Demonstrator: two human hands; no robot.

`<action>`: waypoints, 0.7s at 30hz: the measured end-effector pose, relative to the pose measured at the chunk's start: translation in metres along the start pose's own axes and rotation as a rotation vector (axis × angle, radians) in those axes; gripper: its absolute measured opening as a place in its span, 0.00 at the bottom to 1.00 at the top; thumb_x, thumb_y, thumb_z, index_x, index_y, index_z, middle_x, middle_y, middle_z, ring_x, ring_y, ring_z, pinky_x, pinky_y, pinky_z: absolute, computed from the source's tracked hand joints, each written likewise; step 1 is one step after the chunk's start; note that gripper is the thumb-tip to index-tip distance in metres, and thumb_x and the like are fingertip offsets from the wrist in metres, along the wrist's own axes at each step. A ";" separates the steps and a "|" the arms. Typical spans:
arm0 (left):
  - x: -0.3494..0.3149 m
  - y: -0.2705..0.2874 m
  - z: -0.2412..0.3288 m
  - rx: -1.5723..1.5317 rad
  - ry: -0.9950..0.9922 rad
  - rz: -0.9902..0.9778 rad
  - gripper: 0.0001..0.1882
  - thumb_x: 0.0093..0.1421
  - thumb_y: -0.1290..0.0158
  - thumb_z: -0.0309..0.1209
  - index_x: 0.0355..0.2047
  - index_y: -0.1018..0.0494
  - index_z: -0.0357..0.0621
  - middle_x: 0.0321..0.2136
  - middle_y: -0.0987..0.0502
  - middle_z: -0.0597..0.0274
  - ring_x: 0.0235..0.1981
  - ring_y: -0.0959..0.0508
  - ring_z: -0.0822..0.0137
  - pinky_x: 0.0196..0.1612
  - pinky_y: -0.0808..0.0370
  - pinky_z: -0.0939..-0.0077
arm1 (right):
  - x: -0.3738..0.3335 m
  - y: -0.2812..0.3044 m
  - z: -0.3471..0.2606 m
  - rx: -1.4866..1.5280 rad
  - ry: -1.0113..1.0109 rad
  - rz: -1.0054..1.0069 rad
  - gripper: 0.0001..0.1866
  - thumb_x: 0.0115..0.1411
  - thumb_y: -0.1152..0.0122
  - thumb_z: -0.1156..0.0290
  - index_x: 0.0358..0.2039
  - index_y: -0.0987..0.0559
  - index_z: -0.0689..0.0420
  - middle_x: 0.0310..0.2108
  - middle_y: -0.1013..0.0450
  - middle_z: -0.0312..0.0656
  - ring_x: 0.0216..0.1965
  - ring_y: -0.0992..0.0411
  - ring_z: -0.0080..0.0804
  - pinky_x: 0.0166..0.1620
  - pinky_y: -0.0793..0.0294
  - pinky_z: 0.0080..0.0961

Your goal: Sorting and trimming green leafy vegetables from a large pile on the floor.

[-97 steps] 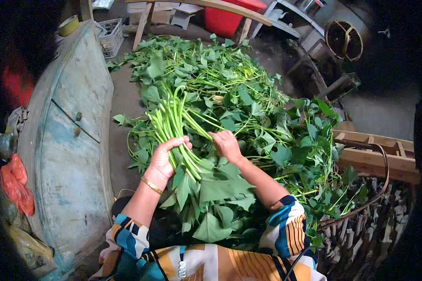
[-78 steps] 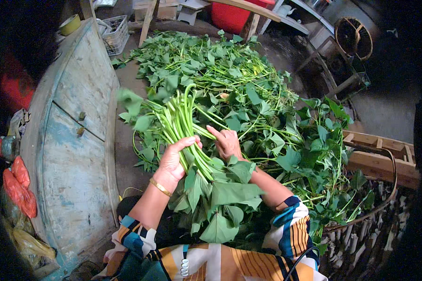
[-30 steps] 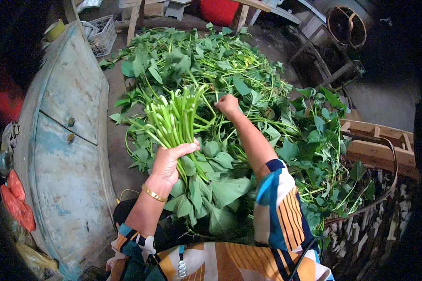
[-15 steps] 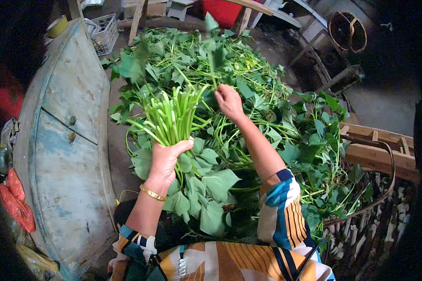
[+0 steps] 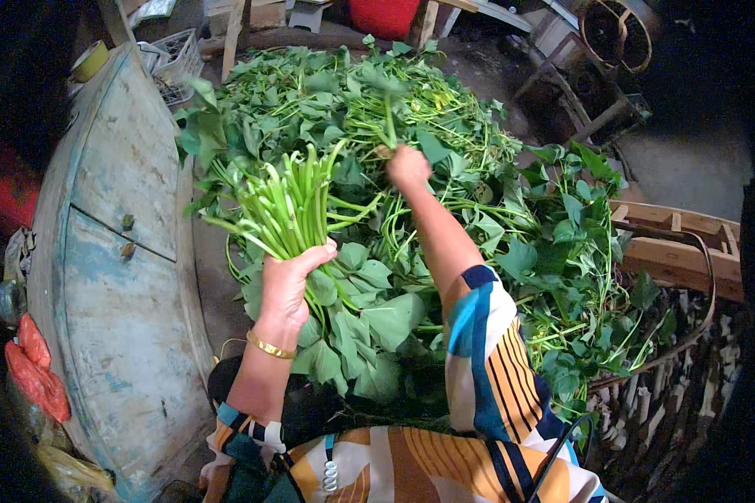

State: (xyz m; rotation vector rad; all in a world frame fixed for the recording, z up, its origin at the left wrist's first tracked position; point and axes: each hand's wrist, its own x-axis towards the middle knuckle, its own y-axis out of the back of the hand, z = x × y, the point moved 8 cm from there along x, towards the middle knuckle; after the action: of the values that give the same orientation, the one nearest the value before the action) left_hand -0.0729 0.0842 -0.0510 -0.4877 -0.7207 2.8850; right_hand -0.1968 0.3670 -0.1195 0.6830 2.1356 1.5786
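A thick bunch of green leaf stalks (image 5: 298, 205) is gripped in my left hand (image 5: 289, 281), cut ends pointing up and away, broad leaves hanging below the wrist. The fingers wrap round the bunch, with the thumb along its right side. My right hand (image 5: 409, 168), slightly blurred, is closed round a single leaf stalk (image 5: 390, 121) that stands up from the fist with a smeared leaf at its top. Beneath and beyond both hands spreads a large heap of leafy green vines (image 5: 470, 159), which look like sweet potato vines.
At the left stands a worn, pale blue-grey chest (image 5: 126, 277) with a red plastic bag (image 5: 38, 369) beside it. A white crate (image 5: 176, 67) and red tub (image 5: 383, 18) are at the back. Right: a wooden frame (image 5: 679, 260) above piled sticks (image 5: 654, 402).
My right hand has shifted slightly, with the stalk still in it. My left hand and its bunch have moved a little to the left. The view has shifted slightly.
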 end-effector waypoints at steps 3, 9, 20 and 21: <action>0.004 0.000 0.006 -0.015 -0.003 -0.004 0.11 0.42 0.47 0.19 0.30 0.29 0.35 0.25 0.25 0.59 0.26 0.25 0.68 0.33 0.28 0.77 | 0.010 0.012 0.043 0.215 -0.025 0.114 0.14 0.52 0.50 0.60 0.32 0.25 0.56 0.30 0.27 0.49 0.33 0.28 0.46 0.37 0.30 0.40; 0.008 0.012 0.010 -0.051 0.000 0.019 0.10 0.43 0.46 0.20 0.30 0.29 0.33 0.24 0.26 0.58 0.26 0.26 0.66 0.34 0.29 0.76 | -0.026 -0.002 -0.031 0.843 0.379 -0.274 0.14 0.54 0.50 0.61 0.33 0.28 0.60 0.24 0.31 0.39 0.26 0.34 0.28 0.32 0.34 0.26; 0.011 0.022 0.004 -0.380 0.183 -0.016 0.20 0.47 0.50 0.19 0.43 0.33 0.39 0.26 0.26 0.59 0.28 0.26 0.65 0.35 0.27 0.73 | -0.138 -0.035 -0.010 1.539 0.160 -0.751 0.15 0.59 0.55 0.59 0.35 0.29 0.57 0.26 0.32 0.36 0.28 0.33 0.24 0.34 0.34 0.20; 0.009 0.023 0.006 -0.367 0.183 -0.032 0.20 0.47 0.50 0.19 0.43 0.34 0.39 0.27 0.26 0.59 0.28 0.26 0.65 0.35 0.27 0.72 | -0.145 -0.034 -0.012 1.565 0.179 -0.703 0.14 0.59 0.55 0.60 0.36 0.29 0.57 0.26 0.32 0.35 0.28 0.34 0.23 0.33 0.35 0.19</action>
State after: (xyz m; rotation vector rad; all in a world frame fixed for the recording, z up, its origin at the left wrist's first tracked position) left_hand -0.0848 0.0635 -0.0599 -0.7604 -1.2168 2.6360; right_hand -0.0929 0.2633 -0.1448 0.0438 2.9290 -0.6037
